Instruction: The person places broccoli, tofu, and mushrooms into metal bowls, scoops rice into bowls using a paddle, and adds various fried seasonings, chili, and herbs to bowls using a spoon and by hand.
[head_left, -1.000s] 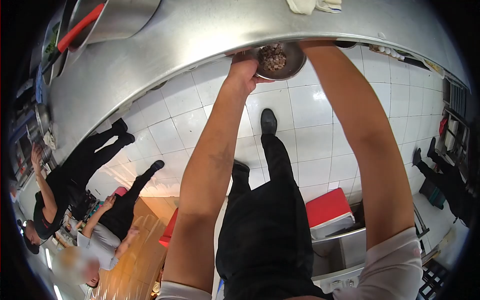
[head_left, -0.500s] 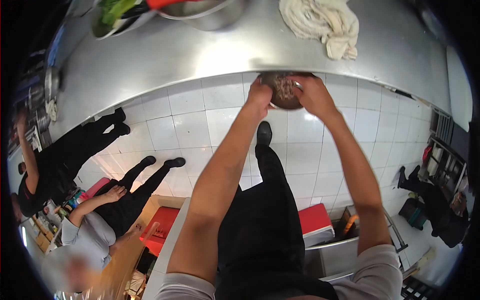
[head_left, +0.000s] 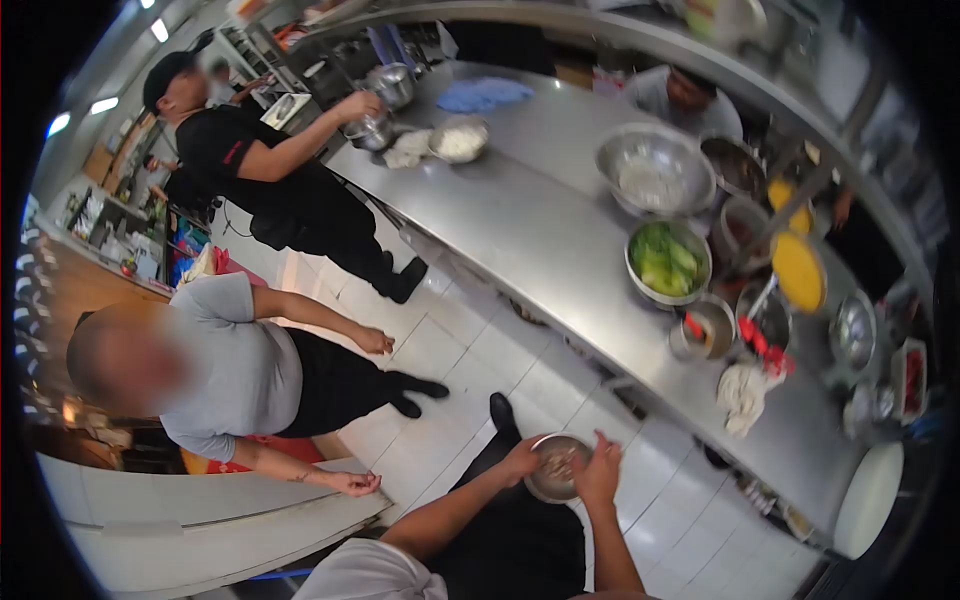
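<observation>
I hold a small round metal bowl (head_left: 546, 489) in front of my body, above the floor and away from the counter. Inside it lies a brownish-pink crumbly food (head_left: 561, 462) that looks like minced meat. My left hand (head_left: 519, 463) grips the bowl's left side. On the opposite rim, my right hand (head_left: 599, 471) is closed, with a finger or thumb pointing up. The fingertips beneath the bowl are hidden.
The steel counter (head_left: 540, 200) carries a bowl of green leaves (head_left: 668, 262), a large metal bowl (head_left: 655, 168), a small pot (head_left: 703, 328) and a cream cloth (head_left: 741, 398). A person in grey (head_left: 245, 350) stands at left; another in black (head_left: 250, 165) works at the counter's far end.
My view has swung left and up, bringing the co-workers and more of the counter into sight. The bowl, still in both hands, has come away from the counter's edge toward my body.
</observation>
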